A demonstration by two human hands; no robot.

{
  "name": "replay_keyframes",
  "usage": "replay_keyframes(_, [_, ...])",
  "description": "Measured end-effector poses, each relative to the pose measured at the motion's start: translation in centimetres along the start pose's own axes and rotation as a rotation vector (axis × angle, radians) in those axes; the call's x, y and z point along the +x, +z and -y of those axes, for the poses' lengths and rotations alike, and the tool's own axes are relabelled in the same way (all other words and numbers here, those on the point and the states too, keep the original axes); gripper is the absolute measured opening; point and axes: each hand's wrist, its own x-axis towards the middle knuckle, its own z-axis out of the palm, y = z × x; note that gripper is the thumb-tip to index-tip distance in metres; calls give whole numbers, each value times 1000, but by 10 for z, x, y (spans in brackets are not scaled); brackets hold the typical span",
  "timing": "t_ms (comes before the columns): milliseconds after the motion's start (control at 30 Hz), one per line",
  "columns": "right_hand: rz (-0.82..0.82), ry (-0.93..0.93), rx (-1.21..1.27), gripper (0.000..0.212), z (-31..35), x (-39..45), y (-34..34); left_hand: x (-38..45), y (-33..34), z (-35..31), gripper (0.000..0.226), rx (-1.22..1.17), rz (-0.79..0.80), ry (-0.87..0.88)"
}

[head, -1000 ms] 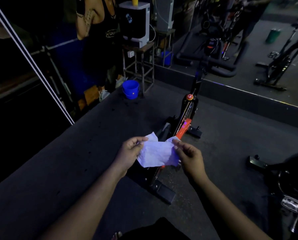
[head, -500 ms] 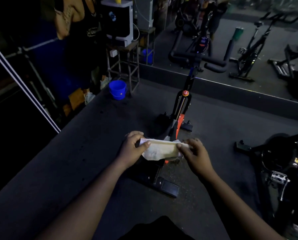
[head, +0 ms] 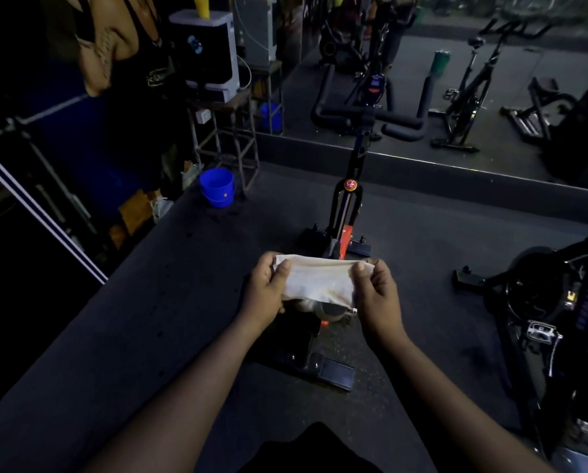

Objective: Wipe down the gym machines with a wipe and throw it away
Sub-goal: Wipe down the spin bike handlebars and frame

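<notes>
The left hand (head: 267,290) and right hand (head: 376,291) each pinch one end of the wipe (head: 316,281), holding it taut above the spin bike (head: 345,213), probably to fold a usable face before wiping.

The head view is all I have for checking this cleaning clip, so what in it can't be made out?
- Saddle of the orange and black exercise bike: hidden behind the white crumpled wipe, held between left hand and right hand.
- Inside of the blue plastic bucket: too dark.
- Black exercise bike at right: cut off by the frame edge.
- Bystander in black top: cut off by the top edge.
</notes>
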Motion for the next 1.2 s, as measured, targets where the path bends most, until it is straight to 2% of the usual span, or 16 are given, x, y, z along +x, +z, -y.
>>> replay_keyframes(67, [-30, 4, -56, 18, -1, 10, -5, 8, -2, -2, 10, 128, 24, 44])
replay_keyframes(133, [3, -5, -215, 18, -8, 19, -12, 18, -11, 2, 10, 264, 64, 70])
replay_keyframes(200, [90, -9, -442, 21, -21, 32, -29, 29, -14, 3, 10, 353, 93, 59])
replay_keyframes(300, [253, 32, -795, 11, -42, 50, -54, 41, -12, 0, 7, 425, 124, 73])
replay_keyframes(367, [288, -57, -917, 23, -49, 61, -61, 45, -8, -5, 12, 490, 220, 113])
replay_keyframes(433, [393, -179, -856, 48, -47, 71, -57, 50, 1, -14, 19, 546, 345, 126])
replay_keyframes(500, [601, -178, -726, 70, -38, 75, -43, 55, 6, -25, 10, 568, 455, 111])
replay_keyframes(567, [745, -89, -597, 75, -34, 77, -31, 60, 9, -35, 9, 561, 519, 130])
replay_keyframes(600, [767, -60, -542, 66, -33, 78, -27, 63, 9, -39, 10, 550, 528, 139])
replay_keyframes(700, [715, -26, -393, 18, -31, 80, -22, 72, 2, -47, 12, 446, 522, 122])
replay_keyframes(733, [685, -11, -345, 8, -28, 82, -19, 76, -1, -48, 12, 375, 498, 106])
replay_keyframes(867, [494, 127, -73, 11, -22, 80, -4, 74, -1, -35, 27, -16, 255, -108])
replay_keyframes(967, [342, 265, 5, 8, -28, 79, 13, 64, 0, -8, 47, -142, 353, -354])
replay_keyframes(1000, [313, 306, 9, 10, -31, 79, 18, 63, 1, 1, 47, -140, 392, -403])
replay_keyframes(1067, [255, 372, 14, 15, -37, 80, 30, 69, 0, 14, 33, -123, 409, -418])
replay_keyframes(1200, [182, 418, 26, 10, -36, 85, 43, 100, -13, 18, 16, -170, 382, -304])
